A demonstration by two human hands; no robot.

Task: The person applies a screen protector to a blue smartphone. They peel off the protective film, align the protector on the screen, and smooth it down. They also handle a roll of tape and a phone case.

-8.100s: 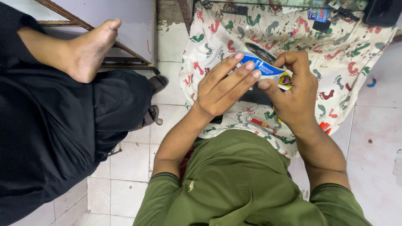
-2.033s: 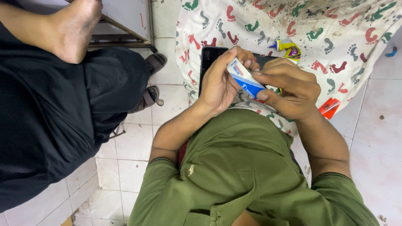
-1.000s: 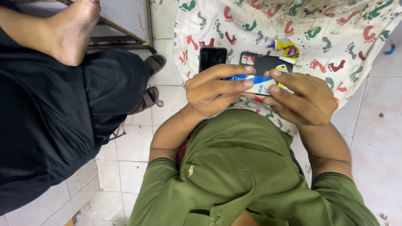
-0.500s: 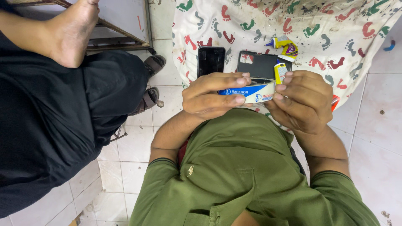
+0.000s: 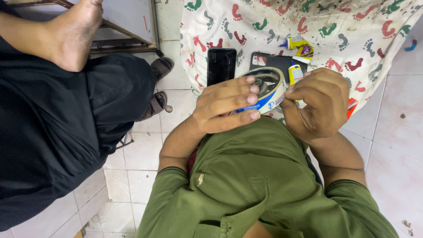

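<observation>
**Tape roll held up over the footprint cloth**

So both hands are up in front of the green shirt [image 5: 264, 176], working on a roll of tape [image 5: 266, 90]. The roll is a wide ring, white on the outside with a blue band and some printing running round it, and it's tipped so you look into the hollow core, which is dark. It's off the floor, held just past the near edge of the cloth [image 5: 352, 26].

The left hand [image 5: 224, 105] has its fingers [image 5: 240, 94] laid flat across the roll's outer face, thumb hidden behind, so it's gripping the ring from its side. The right hand [image 5: 319, 103] is curled in, fingertips bunched together right at the roll's rim, pinching at the edge of the tape. Can't tell whether any tape is lifted.

The cloth is white with red, green and blue footprints, spread on the tiled floor [image 5: 396, 145]. On it, near that same edge, lie a black phone [image 5: 221, 65] and a dark phone case [image 5: 275, 61] side by side, with a small yellow glue tube [image 5: 296, 44] just beyond.

Off to the left sits another person in black trousers [image 5: 57, 132], bare foot [image 5: 77, 33] up.
</observation>
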